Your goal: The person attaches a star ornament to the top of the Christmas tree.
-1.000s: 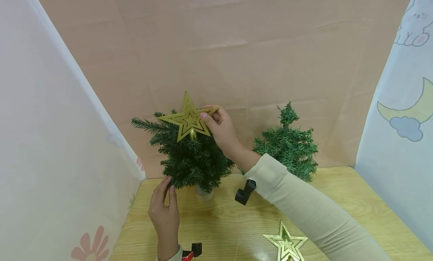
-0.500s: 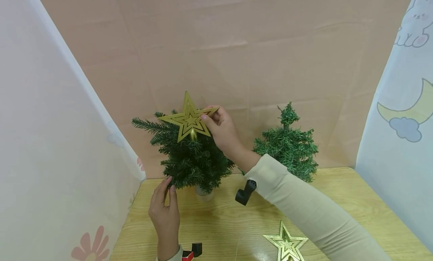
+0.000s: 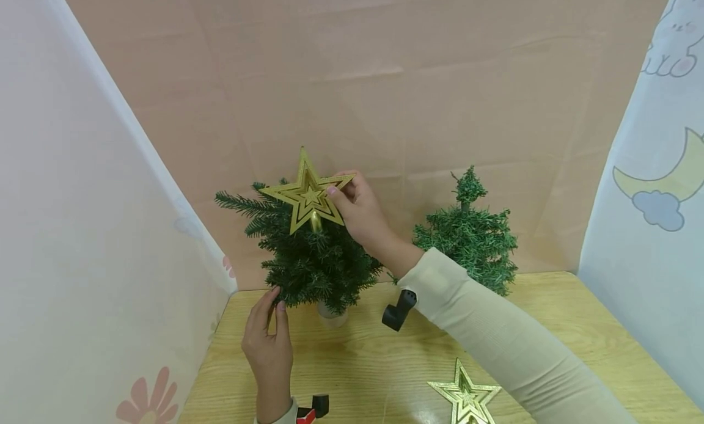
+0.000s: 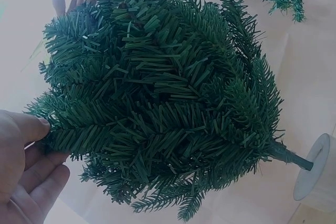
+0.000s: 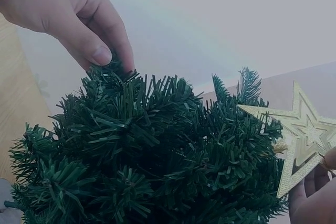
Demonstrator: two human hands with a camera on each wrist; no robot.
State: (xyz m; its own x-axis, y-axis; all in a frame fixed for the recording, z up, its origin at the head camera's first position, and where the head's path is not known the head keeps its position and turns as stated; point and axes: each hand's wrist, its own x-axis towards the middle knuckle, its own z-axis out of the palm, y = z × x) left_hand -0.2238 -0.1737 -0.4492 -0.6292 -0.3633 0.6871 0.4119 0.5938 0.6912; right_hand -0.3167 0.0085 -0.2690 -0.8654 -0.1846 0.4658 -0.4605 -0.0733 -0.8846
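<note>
Our right hand (image 3: 360,213) pinches the gold star (image 3: 307,193) atop the dark tree (image 3: 308,262); our left hand (image 3: 268,344) pinches its low branch. Push sideways and we'd probably tip the tree, or the star slips off.

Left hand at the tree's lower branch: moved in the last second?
No. In the head view the left hand pinches the same lower branch of the dark green tree, in the same spot against the table edge.
</note>
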